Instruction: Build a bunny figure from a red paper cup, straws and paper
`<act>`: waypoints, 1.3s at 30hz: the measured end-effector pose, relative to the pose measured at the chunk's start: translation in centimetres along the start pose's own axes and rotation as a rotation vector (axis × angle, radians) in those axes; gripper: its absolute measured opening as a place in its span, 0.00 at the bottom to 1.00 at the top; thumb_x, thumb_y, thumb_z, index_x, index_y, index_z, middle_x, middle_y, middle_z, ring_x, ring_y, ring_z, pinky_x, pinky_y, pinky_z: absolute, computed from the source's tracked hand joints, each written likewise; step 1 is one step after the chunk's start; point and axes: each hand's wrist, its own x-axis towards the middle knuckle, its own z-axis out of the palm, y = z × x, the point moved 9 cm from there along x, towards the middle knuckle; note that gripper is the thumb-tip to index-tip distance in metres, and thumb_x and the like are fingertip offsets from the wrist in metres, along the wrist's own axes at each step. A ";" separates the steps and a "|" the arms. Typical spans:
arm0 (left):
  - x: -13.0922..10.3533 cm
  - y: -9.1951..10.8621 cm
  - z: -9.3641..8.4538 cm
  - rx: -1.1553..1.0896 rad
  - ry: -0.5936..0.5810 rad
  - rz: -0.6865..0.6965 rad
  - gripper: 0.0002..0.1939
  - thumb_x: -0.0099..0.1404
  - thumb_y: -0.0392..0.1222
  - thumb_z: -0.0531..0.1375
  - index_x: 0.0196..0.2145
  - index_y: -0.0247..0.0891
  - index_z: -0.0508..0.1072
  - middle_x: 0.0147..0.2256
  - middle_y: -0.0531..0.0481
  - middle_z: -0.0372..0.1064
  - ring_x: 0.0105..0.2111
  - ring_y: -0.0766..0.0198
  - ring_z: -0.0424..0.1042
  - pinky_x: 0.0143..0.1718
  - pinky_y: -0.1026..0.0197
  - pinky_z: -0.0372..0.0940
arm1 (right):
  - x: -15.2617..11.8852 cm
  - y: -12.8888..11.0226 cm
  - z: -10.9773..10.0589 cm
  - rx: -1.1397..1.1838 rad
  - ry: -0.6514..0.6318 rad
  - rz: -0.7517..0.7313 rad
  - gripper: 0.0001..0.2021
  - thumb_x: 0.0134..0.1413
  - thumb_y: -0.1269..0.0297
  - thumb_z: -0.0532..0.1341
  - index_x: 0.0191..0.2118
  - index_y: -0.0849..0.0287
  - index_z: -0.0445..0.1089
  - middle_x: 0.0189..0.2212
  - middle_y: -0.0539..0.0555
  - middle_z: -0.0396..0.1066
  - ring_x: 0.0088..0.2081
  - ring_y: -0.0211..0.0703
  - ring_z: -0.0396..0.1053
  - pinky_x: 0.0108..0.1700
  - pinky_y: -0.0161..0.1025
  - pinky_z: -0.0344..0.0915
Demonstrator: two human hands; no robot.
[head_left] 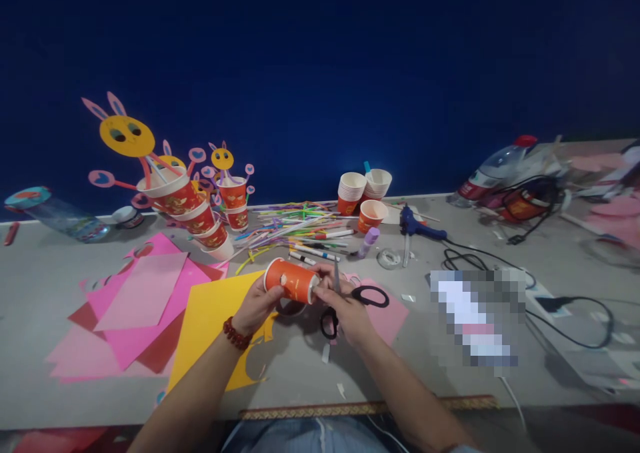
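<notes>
An orange paper cup (289, 281) lies on its side in the air above the table, its white-rimmed mouth facing left. My left hand (260, 305) is wrapped round it near the mouth, a red bead bracelet (237, 334) on that wrist. At the cup's right end are the fingers of my right hand (350, 310), which also holds black-handled scissors (370, 296) with the blades pointing up. What the right fingertips do at the cup's end is too small to make out. Beneath the hands are yellow paper (215, 320) on the left and pink paper (387, 316) on the right.
Finished cup figures (175, 196) stand at back left behind stacked pink sheets (145, 293). Straws and pens (300, 226) lie in the middle. Stacked cups (351, 190), a blue glue gun (420, 226), tape (389, 258) and a tilted bottle (490, 173) are farther right, with cables (580, 300).
</notes>
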 end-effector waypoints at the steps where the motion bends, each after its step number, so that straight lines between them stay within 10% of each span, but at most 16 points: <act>1: 0.0 0.1 0.0 0.002 0.004 0.000 0.22 0.48 0.49 0.74 0.39 0.36 0.77 0.29 0.51 0.76 0.28 0.64 0.73 0.33 0.63 0.69 | 0.0 0.2 -0.1 0.040 0.009 0.020 0.14 0.61 0.59 0.57 0.24 0.55 0.65 0.37 0.55 0.73 0.47 0.52 0.71 0.45 0.45 0.69; 7: 0.3 0.6 0.3 0.008 0.008 -0.066 0.20 0.51 0.47 0.74 0.39 0.35 0.78 0.33 0.49 0.78 0.31 0.63 0.75 0.35 0.63 0.69 | 0.0 0.2 -0.3 0.003 -0.021 0.064 0.12 0.59 0.64 0.60 0.23 0.56 0.68 0.51 0.55 0.70 0.50 0.52 0.69 0.51 0.47 0.66; 21: -0.3 0.4 0.7 0.129 -0.064 -0.356 0.19 0.59 0.49 0.69 0.40 0.31 0.75 0.30 0.47 0.75 0.25 0.65 0.73 0.21 0.67 0.69 | -0.1 -2.1 1.3 -0.464 -0.280 -0.221 0.06 0.58 0.69 0.59 0.32 0.57 0.73 0.50 0.58 0.70 0.49 0.50 0.69 0.50 0.44 0.67; 39: 0.2 0.7 0.9 0.031 -0.005 -0.176 0.21 0.52 0.46 0.73 0.39 0.32 0.75 0.27 0.49 0.75 0.21 0.67 0.71 0.20 0.66 0.68 | 0.2 0.4 -1.0 0.053 -0.027 0.129 0.08 0.54 0.59 0.65 0.28 0.57 0.71 0.34 0.54 0.70 0.41 0.48 0.69 0.39 0.40 0.69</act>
